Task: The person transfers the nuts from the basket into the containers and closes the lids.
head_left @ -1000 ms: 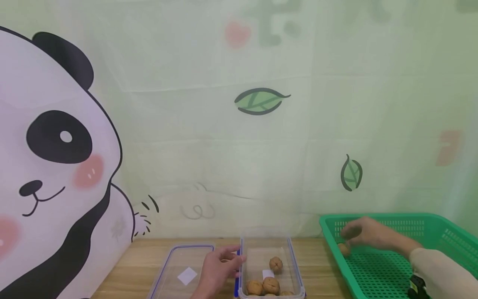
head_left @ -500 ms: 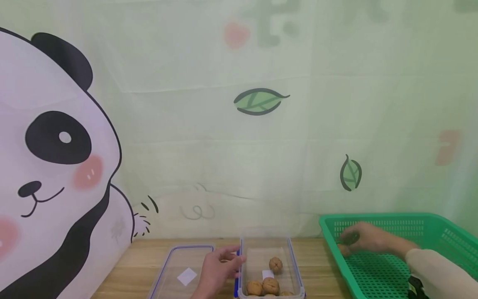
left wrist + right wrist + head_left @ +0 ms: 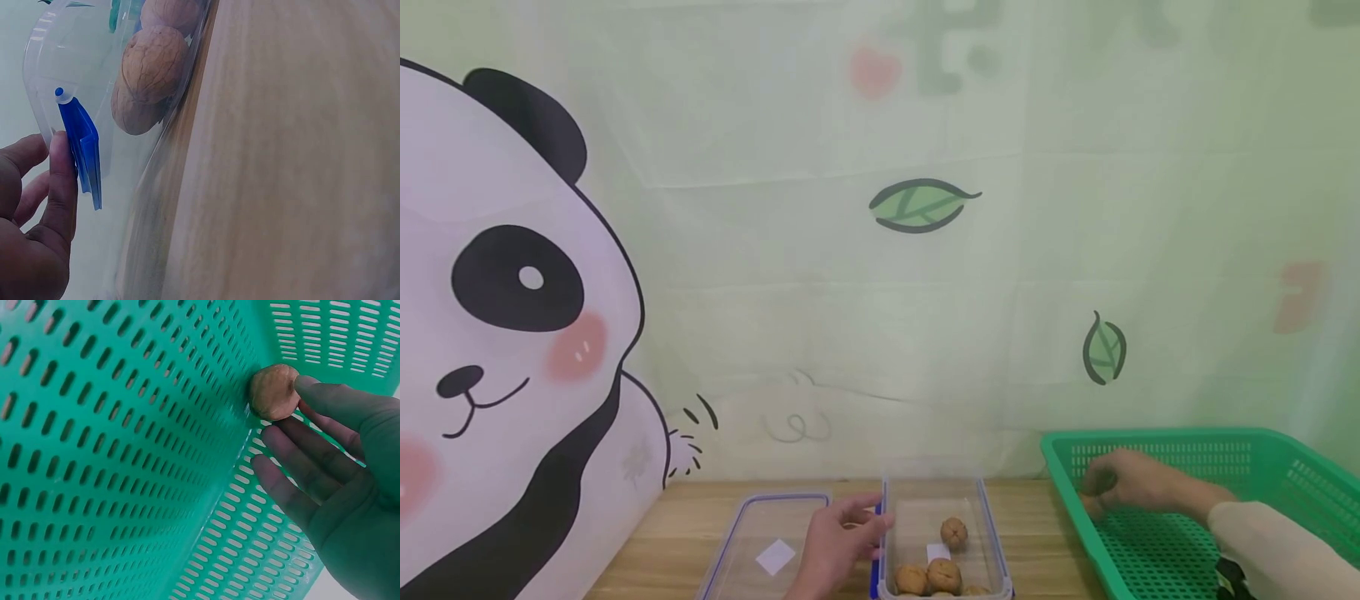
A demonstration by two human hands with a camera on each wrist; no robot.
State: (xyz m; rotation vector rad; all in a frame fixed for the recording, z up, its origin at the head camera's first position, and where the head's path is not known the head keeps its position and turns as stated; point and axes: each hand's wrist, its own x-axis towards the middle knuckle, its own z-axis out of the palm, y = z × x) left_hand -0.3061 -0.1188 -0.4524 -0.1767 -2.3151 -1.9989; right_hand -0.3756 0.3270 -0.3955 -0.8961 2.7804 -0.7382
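Walnut (image 3: 1091, 505) in the head view almost wholly hidden behind right hand (image 3: 1123, 483); grip not readable there. Box (image 3: 942, 533) cut off by the bottom edge, nearest nuts only half shown. Lid (image 3: 767, 542) and left hand (image 3: 838, 546) likewise cropped below. Basket (image 3: 1262, 467) cut off at right and bottom. In the left wrist view, palm cropped at the corner, box top out of frame. Backdrop print at the top blurred, unreadable.
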